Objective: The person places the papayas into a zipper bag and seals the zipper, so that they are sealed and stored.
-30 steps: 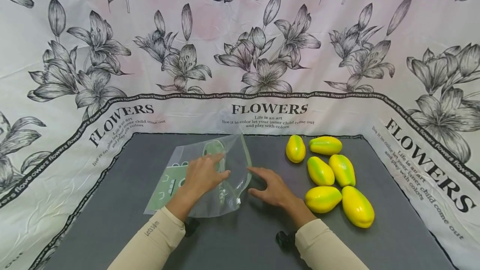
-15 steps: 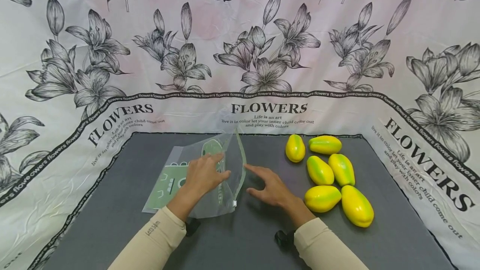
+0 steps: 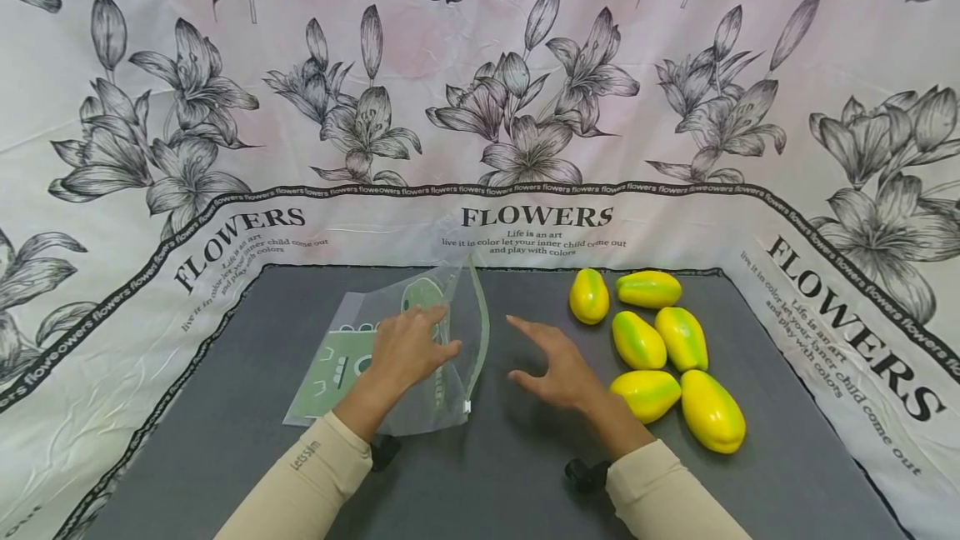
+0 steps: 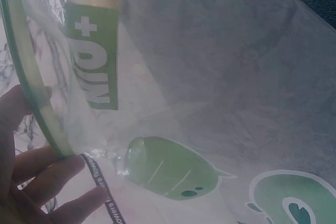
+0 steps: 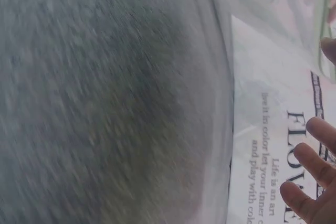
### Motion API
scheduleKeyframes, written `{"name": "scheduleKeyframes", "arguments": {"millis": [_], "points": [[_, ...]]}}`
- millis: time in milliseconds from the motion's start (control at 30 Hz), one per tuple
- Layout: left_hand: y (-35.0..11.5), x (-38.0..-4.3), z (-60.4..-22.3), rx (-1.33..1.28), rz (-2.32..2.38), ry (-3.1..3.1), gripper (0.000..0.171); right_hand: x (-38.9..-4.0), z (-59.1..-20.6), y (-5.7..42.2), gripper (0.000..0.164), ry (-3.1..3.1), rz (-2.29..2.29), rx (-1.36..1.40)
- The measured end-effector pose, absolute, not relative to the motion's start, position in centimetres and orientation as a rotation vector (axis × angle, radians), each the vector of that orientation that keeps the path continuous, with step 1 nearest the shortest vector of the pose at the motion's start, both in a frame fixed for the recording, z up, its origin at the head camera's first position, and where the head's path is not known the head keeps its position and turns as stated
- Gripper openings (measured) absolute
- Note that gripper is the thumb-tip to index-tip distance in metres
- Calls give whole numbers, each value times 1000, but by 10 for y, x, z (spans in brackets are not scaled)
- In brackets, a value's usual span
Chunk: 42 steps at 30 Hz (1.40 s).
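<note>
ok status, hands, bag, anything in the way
Left hand gripping bag. Right hand spread, holding nothing. Bag looks open. Six yellow fruits to the right, not blocking.

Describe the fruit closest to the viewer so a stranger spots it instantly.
On the grey table, right of the clear bag, six yellow fruits lie grouped. Take the one at the group's near right corner; it looks the largest of the six.

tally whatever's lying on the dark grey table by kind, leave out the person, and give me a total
Yellow-green fruits: 6
Clear plastic bag with green print: 1
Total: 7
</note>
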State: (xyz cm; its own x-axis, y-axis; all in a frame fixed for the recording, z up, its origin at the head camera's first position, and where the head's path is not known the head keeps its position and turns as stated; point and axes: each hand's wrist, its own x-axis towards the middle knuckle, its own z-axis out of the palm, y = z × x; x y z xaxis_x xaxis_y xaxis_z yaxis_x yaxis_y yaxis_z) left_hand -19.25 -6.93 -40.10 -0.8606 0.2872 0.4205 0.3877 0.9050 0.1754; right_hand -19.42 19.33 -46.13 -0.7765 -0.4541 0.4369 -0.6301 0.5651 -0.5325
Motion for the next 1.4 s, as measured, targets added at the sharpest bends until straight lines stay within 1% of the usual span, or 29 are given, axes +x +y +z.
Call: {"name": "scheduleKeyframes", "arguments": {"millis": [333, 500, 800, 933, 1133, 1400], "points": [[-70, -192, -402, -487, -379, -2716, 56, -186, -448, 218, 77, -2547, 1025, 813], [-70, -192, -401, -478, -389, -2728, 58, -176, -440, 233, 79, -2489, 1009, 792], [-70, -191, -401, -477, -382, -2720, 57, -153, -432, 259, 78, -2430, 955, 643], [-70, -191, -400, -469, -394, -2740, 57, -143, -431, 272, 80, -2387, 925, 589], [-73, -190, -400, -459, -397, -2747, 56, -128, -435, 293, 82, -2429, 966, 424], [-76, -188, -400, -450, -412, -2751, 57, -111, -446, 323, 83, -2350, 918, 358]]}}
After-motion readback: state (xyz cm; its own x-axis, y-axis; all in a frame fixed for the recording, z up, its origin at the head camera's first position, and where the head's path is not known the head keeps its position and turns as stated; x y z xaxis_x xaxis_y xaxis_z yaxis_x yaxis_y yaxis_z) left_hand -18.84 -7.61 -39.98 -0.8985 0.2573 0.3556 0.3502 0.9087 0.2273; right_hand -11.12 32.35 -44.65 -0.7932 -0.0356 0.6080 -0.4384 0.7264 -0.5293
